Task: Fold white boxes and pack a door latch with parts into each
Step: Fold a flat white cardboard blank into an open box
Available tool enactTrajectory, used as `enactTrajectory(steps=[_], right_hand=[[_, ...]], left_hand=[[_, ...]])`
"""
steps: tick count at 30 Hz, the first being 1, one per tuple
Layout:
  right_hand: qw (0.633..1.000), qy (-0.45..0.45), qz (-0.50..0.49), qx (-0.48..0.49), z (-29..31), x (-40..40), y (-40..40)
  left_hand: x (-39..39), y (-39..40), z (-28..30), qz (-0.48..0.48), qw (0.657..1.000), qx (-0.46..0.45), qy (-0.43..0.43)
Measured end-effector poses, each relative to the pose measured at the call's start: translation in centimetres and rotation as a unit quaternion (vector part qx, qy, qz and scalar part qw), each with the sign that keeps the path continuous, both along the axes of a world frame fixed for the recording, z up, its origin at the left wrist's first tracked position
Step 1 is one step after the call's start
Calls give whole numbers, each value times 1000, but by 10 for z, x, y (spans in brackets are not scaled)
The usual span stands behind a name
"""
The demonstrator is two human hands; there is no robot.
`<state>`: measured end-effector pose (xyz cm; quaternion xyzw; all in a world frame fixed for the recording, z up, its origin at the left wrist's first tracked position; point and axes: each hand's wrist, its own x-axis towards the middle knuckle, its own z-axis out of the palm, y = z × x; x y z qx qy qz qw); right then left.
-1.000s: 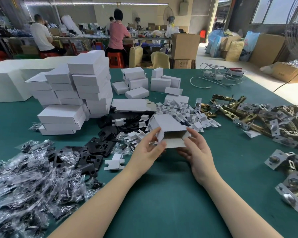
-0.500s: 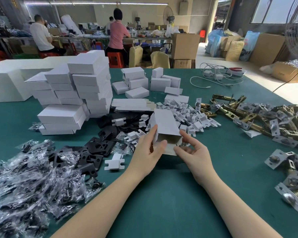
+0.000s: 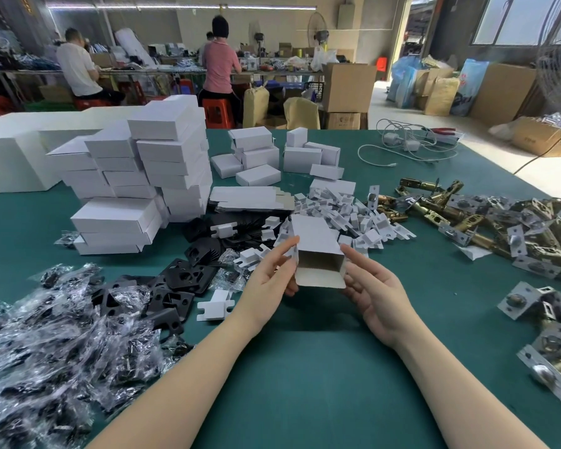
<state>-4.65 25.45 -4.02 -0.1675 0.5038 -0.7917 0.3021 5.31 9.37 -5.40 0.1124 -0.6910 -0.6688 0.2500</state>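
A small white box (image 3: 314, 239) is held up over the green table, its open end facing me with a flap hanging down. My left hand (image 3: 269, 280) holds its left side between thumb and fingers. My right hand (image 3: 376, 293) touches the right side with straight fingers. Brass door latches (image 3: 486, 222) lie in a heap at the right. White cardboard inserts (image 3: 347, 212) are piled just behind the box. Black plates (image 3: 182, 280) and bagged parts (image 3: 46, 345) lie at the left.
Stacks of folded white boxes (image 3: 149, 176) stand at the back left, with flat box blanks (image 3: 250, 197) beside them. A white cable and charger (image 3: 408, 147) lie at the far right. A large white carton (image 3: 10, 157) sits at the far left. People work at benches behind.
The flat blank has been opened up into a rectangular tube and turned so its open end faces me. Both hands shifted to its sides and lifted it slightly.
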Motion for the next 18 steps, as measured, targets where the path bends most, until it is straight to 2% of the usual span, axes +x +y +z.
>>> enactTrajectory(steps=[3, 7, 11, 15, 18], right_hand=[[1000, -14, 22, -5, 2, -3, 3], [999, 25, 39, 18, 0, -3, 5], [998, 49, -3, 37, -3, -1, 1], [985, 133, -62, 89, -9, 0, -2], [953, 235, -111, 154, -13, 4, -5]], left_hand=[[3, -1, 1, -22, 1000, 13, 5], [4, -4, 1, -39, 999, 33, 6], [2, -5, 0, -29, 999, 36, 10], [0, -4, -5, 5, 1000, 12, 6], [-1, -6, -6, 40, 999, -25, -6]])
